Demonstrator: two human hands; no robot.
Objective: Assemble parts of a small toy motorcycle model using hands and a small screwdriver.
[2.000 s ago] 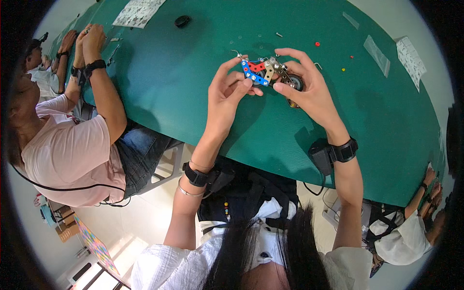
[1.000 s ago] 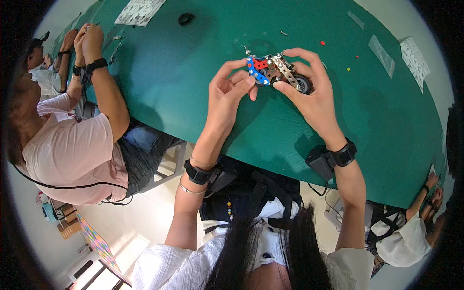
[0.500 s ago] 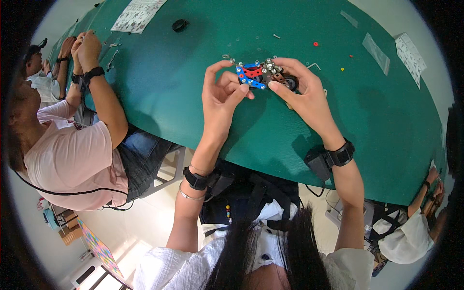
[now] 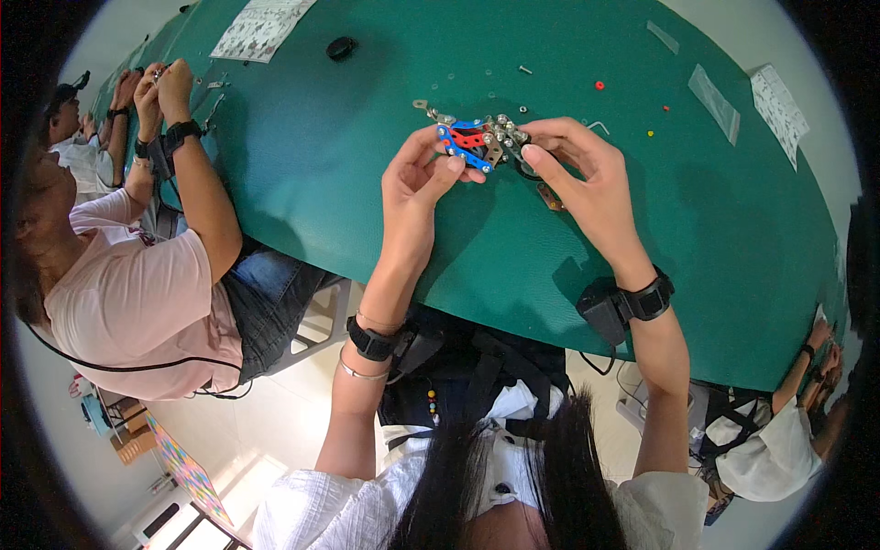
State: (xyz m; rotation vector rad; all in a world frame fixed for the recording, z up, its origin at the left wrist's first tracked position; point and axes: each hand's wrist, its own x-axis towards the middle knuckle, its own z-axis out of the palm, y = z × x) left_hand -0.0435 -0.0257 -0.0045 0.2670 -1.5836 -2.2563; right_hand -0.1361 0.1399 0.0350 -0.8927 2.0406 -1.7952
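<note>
Between both hands, over the table, is a small model motorcycle [image 4: 469, 140] built from blue, red and bronze-coloured perforated metal strips with shiny screws. My left hand [image 4: 412, 183] pinches its blue strips at the left end, thumb in front and fingers behind. At the other end, my right hand [image 4: 587, 174] has thumb and fingers closed around a black wheel, which they partly hide. A bronze perforated piece [image 4: 550, 197] hangs below the right thumb. A silver strip [image 4: 421, 105] juts out at the upper left of the model.
On the green table [image 4: 330, 174] lie a black ring-shaped part [image 4: 340, 49], a screw [image 4: 524, 70], a red piece [image 4: 599, 85], a hex key [image 4: 598, 126] and a clear bag [image 4: 713, 103]. Printed sheets [image 4: 261, 29] lie farther off. A person in pink [image 4: 137, 302] works at left.
The model has turned and shifted slightly left. My right hand has moved a little right and down, bringing the bronze piece below it into view. The silver strip shows more at the left.
</note>
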